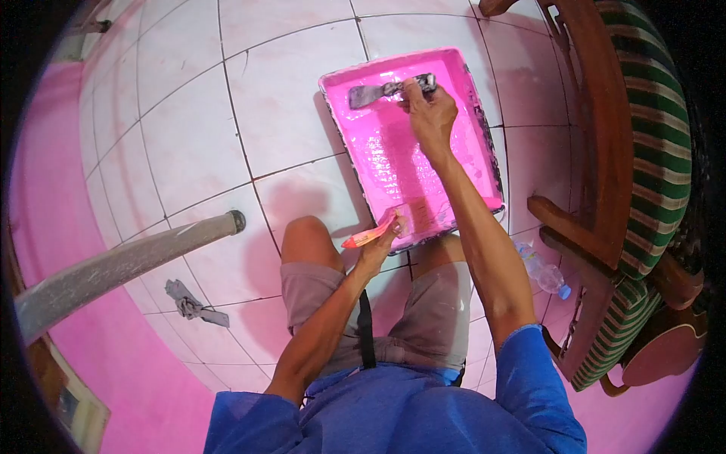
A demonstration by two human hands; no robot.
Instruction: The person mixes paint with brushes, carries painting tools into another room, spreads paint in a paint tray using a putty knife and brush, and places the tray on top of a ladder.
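Observation:
A rectangular tray (327, 82) coated with wet pink paint lies on the tiled floor in front of my knees. My right hand (431, 113) is closed round the dark handle of a paint-smeared scraper (367, 94), whose blade is over the far left part of the tray. Near the tray's close edge, my left hand (386, 240) grips a paint brush (361, 239) with an orange-red handle. The brush's head reaches over the tray's near end and is partly hidden by my fingers.
Wooden chairs with green striped cushions (658, 159) stand at the right. A plastic bottle (546, 274) lies beside them. At the left are a grey pole-like leg (136, 261) and a crumpled grey rag (193, 304). A pink wall (68, 250) borders the floor.

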